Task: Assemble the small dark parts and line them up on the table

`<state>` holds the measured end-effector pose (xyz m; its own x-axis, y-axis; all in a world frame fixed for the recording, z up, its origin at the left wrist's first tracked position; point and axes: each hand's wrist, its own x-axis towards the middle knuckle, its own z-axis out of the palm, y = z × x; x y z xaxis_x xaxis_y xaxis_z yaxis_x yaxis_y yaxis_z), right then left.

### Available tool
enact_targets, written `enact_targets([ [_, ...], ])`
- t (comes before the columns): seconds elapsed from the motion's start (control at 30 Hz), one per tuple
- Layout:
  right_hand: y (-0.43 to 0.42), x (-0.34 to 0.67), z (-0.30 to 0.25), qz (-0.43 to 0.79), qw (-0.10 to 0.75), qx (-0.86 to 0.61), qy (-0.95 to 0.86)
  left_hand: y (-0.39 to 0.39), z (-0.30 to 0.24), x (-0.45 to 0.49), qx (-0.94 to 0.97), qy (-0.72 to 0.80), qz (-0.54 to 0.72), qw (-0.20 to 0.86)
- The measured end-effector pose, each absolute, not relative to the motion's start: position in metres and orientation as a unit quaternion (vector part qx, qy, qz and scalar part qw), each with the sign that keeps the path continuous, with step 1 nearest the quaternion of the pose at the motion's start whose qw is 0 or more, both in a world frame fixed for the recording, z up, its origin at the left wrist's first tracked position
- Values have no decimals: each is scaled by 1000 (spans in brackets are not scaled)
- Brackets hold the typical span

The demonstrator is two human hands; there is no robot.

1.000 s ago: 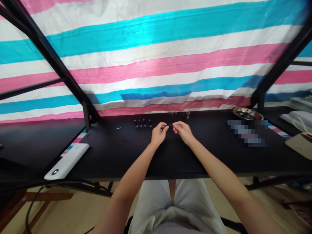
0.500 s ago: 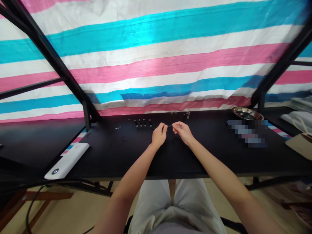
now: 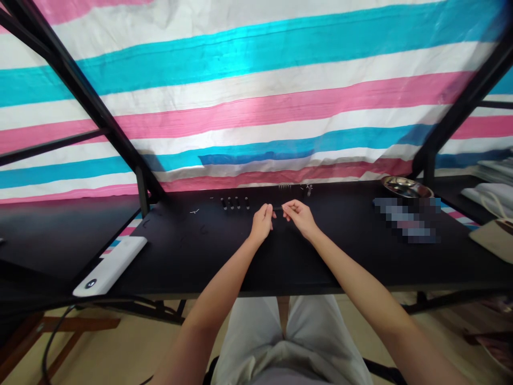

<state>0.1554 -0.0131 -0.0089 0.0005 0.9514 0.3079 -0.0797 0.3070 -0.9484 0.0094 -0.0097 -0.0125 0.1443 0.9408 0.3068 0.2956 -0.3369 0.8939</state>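
Over the middle of the black table, my left hand (image 3: 262,222) and my right hand (image 3: 300,217) face each other, a small gap apart. Both are closed in a pinch. A thin dark piece (image 3: 278,208) spans the gap, its ends in my fingertips; it is too small and dark against the tabletop to tell its kind. Several short dark cylinders with pale ends (image 3: 236,203) lie in a row left of my left hand. Beyond my right hand sits a row of tiny metallic pieces (image 3: 285,186), with a few loose small bits (image 3: 309,189) beside it.
A white elongated device (image 3: 111,267) lies at the table's left edge. Thin white scraps (image 3: 194,210) are on the left part. At the right are a shiny metal dish (image 3: 406,187) and a blurred-out item (image 3: 406,220). Striped sheeting (image 3: 256,117) hangs behind the black tabletop (image 3: 180,262).
My left hand has turned slightly and shifted a little to the right, its fingers now more upright. My right hand stays nearly in place, and the things on the table are unchanged.
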Motion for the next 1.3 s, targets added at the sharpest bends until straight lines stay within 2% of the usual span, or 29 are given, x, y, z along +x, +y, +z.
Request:
enact_targets([
  [0.73,-14,156,-8,397,584,-402,-583,-2,-10,13,562,442,499,490],
  [1.17,-9,160,-13,424,585,-404,-562,0,-10,11,527,442,521,505],
  [1.3,-6,163,-14,439,562,-407,-571,1,-12,9,531,445,523,497],
])
